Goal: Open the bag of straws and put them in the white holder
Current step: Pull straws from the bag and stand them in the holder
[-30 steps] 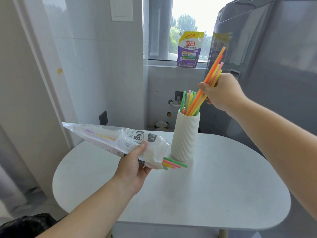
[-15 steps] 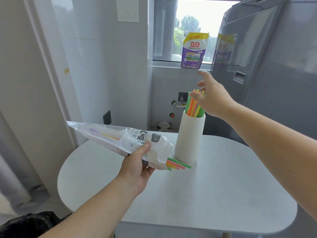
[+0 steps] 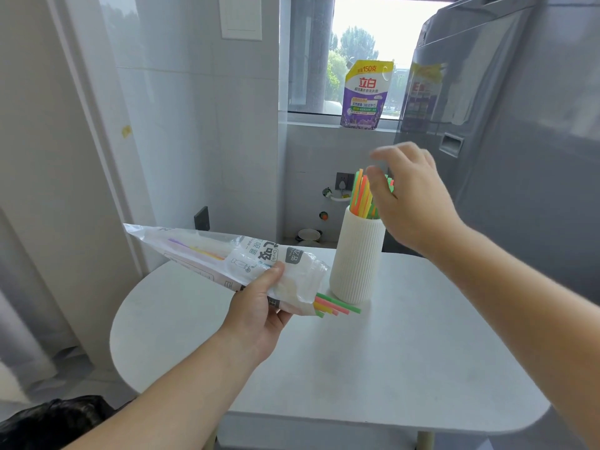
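The bag of straws point(image 3: 227, 258) is held by the left hand point(image 3: 259, 306) above the white surface point(image 3: 406, 368), the fingers being closed around the lower, open end of the bag. The bag is tilted, with its far end pointing up and to the left. A few loose straws point(image 3: 337, 305) in green, pink and yellow stick out of the open end, just beside the foot of the white holder point(image 3: 357, 258). The holder is standing upright on the surface, and it is ribbed. More coloured straws point(image 3: 362, 196) are seen inside it, standing above its rim. The right hand point(image 3: 409, 193) is placed above and just to the right of the holder, with the fingers spread apart and nothing gripped; it is slightly blurred. A purple detergent pouch point(image 3: 365, 94) is standing on the window sill behind.
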Motion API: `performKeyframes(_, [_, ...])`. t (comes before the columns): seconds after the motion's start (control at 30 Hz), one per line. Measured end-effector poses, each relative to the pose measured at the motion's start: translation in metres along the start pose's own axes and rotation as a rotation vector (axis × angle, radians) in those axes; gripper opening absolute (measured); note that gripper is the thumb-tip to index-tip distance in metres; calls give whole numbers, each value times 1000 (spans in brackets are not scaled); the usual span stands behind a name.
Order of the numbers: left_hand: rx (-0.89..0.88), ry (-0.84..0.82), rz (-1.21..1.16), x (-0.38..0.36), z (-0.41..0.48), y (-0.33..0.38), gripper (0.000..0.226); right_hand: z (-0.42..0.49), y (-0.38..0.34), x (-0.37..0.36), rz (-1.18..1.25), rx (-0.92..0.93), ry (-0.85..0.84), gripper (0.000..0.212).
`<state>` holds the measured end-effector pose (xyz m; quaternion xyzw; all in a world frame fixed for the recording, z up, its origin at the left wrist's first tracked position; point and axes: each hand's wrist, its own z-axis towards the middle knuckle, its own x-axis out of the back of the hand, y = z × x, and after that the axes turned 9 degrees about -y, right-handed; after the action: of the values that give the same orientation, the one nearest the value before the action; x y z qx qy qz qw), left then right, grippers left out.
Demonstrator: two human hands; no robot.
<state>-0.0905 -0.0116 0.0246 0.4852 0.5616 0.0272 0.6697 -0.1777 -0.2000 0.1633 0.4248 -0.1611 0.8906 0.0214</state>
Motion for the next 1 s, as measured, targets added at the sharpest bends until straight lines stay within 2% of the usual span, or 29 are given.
performKeyframes(0.07, [0, -4, 4, 0, -1, 2, 41, -30, -9, -5, 144, -53, -34, 26])
performKeyframes(0.13, [0, -15, 11, -1, -2, 2, 37, -61, -17, -13, 265, -238, -307, 31])
performKeyframes(0.2, [5, -29, 25, -3, -4, 2, 35, -88, -22, -26, 472, -433, -592, 27])
performKeyframes(0.27, [10, -33, 41, -4, -6, 1, 33, -107, -25, -37, 674, -505, -691, 33])
performKeyframes(0.33, [10, -35, 54, -6, -7, -1, 33, -117, -25, -45, 802, -512, -631, 38])
performKeyframes(0.4, [6, -40, 60, -8, -9, -1, 33, -120, -26, -46, 879, -521, -525, 25])
performKeyframes(0.5, [1, -36, 61, -9, -10, -1, 35, -123, -24, -46, 904, -499, -451, 7])
performKeyframes(0.57, [3, -34, 62, -8, -11, -1, 35, -125, -24, -46, 911, -486, -422, 7])
performKeyframes(0.7, [20, -34, 75, -8, -12, -3, 33, -129, -26, -50, 1011, -500, -391, 24])
performKeyframes(0.9, [25, -40, 76, -11, -13, -5, 29, -131, -23, -53, 931, -452, -384, 7])
performKeyframes(1.0, [28, -28, 73, -10, -12, -3, 26, -129, -14, -49, 882, -447, -349, 13])
